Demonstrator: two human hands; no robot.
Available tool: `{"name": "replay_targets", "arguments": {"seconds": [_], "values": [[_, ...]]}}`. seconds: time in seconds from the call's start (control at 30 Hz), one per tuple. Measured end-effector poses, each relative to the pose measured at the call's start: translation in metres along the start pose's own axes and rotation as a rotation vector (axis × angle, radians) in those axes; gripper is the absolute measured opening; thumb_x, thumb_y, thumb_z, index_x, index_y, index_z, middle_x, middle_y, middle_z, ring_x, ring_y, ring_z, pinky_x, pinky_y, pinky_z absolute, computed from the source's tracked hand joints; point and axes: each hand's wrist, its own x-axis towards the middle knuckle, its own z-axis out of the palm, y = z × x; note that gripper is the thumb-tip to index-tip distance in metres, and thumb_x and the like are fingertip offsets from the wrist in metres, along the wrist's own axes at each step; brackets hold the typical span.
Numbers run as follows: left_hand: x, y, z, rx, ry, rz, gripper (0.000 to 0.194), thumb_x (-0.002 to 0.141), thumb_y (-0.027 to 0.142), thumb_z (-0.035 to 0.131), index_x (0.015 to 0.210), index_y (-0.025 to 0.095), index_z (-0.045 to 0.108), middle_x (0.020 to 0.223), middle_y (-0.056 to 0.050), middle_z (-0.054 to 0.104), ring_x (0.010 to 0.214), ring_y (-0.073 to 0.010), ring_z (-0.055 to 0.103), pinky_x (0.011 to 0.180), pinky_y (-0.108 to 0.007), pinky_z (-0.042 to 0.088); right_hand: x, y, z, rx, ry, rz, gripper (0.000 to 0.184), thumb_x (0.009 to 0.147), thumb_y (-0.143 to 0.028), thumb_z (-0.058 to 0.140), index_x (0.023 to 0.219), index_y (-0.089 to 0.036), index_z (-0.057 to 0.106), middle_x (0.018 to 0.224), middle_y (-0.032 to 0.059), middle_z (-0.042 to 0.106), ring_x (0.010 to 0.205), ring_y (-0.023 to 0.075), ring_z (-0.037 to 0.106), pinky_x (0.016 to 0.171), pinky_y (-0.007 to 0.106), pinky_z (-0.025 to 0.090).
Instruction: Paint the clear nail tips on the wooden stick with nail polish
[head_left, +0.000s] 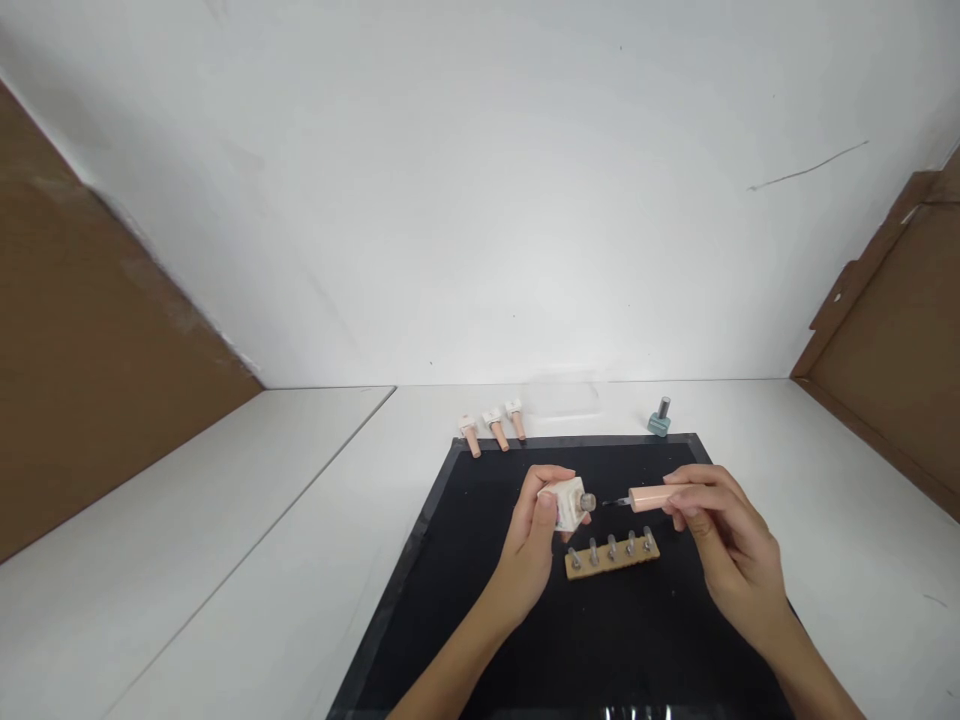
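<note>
My left hand (538, 520) is closed around a white nail polish bottle (564, 504), tilted so its uncapped neck points right. In my right hand (724, 530) is the peach-coloured nail polish brush cap (651, 498), held level between thumb and fingers. Its dark brush tip points left, a short gap away from the bottle's neck. Just below both hands, a tan strip (613, 558) lies on the black mat (525, 620), with several clear nail tips standing in a row along it.
Three white bottles with peach caps (499, 432) lie at the mat's far left corner. A teal bottle with a silver cap (660, 420) is at the far right. Behind the mat lies a clear plastic piece (562, 395). Brown cardboard panels (892, 290) flank the white table.
</note>
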Motion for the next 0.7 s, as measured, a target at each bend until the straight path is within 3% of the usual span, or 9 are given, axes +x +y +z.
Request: {"name": "replay_targets", "arguments": {"seconds": [0.37,0.53,0.6,0.7], "values": [[0.015,0.004,-0.006,0.06,-0.12,0.068,0.05,0.073,0.064,0.06,0.096,0.02,0.051,0.069,0.003,0.05,0.055,-0.0095,0.041,0.052,-0.023,0.037,-0.002,-0.003,-0.006,0.181,0.013,0.024,0.018,0.096,-0.019,0.047,0.086,-0.026,0.06,0.097,0.0058,0.056,0.08,0.0186,0.056,0.059,0.029,0.048],[0.031,-0.012,-0.016,0.142,-0.126,-0.019,0.045,0.072,0.048,0.067,0.102,0.021,0.047,0.077,0.0,0.059,0.067,-0.0138,0.054,0.063,-0.026,0.041,-0.001,-0.004,-0.005,0.221,0.017,0.034,0.018,0.096,-0.02,0.048,0.085,-0.026,0.06,0.097,0.0054,0.055,0.083,0.0186,0.055,0.06,0.029,0.048],[0.036,-0.019,-0.022,0.251,-0.087,-0.041,0.043,0.07,0.041,0.069,0.099,0.02,0.046,0.075,0.001,0.061,0.067,-0.0148,0.056,0.064,-0.026,0.04,0.0,-0.005,-0.005,0.209,0.03,0.047,0.017,0.095,-0.021,0.05,0.084,-0.026,0.061,0.096,0.0058,0.055,0.083,0.0194,0.056,0.06,0.03,0.048],[0.042,-0.03,-0.031,0.545,-0.046,-0.015,0.024,0.074,0.038,0.063,0.084,0.02,0.05,0.066,0.004,0.056,0.061,-0.0143,0.051,0.059,-0.025,0.037,0.002,-0.004,-0.004,0.207,0.046,0.108,0.014,0.093,-0.025,0.052,0.083,-0.025,0.063,0.096,0.0066,0.056,0.076,0.019,0.057,0.06,0.031,0.049]]}}
